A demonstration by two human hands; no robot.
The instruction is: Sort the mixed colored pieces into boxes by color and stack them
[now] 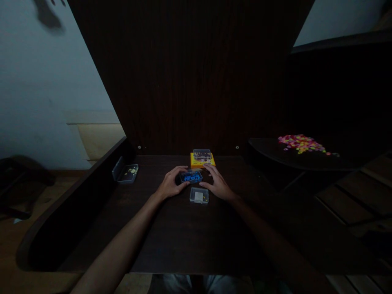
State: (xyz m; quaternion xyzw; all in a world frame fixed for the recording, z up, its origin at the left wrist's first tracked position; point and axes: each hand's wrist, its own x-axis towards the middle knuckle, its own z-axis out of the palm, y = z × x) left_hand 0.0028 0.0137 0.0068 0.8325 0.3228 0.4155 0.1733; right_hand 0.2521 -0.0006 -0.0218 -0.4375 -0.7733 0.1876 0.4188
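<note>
A small clear box of blue pieces (191, 177) sits on the dark wooden desk (171, 237), between my two hands. My left hand (171, 183) rests at its left side, fingers curled against the box. My right hand (218, 183) lies at its right side, fingers touching the box's far corner. Just in front of it stands another small clear box (199, 195) with something pale inside. Behind it a yellow box (202, 161) carries a clear box (202, 154) on top.
An open clear case with yellow bits (126, 172) lies at the desk's left rim. A heap of bright mixed-colour pieces (301, 144) lies on a dark shelf at the right. A tall dark back panel (190, 73) rises behind the desk. The room is dim.
</note>
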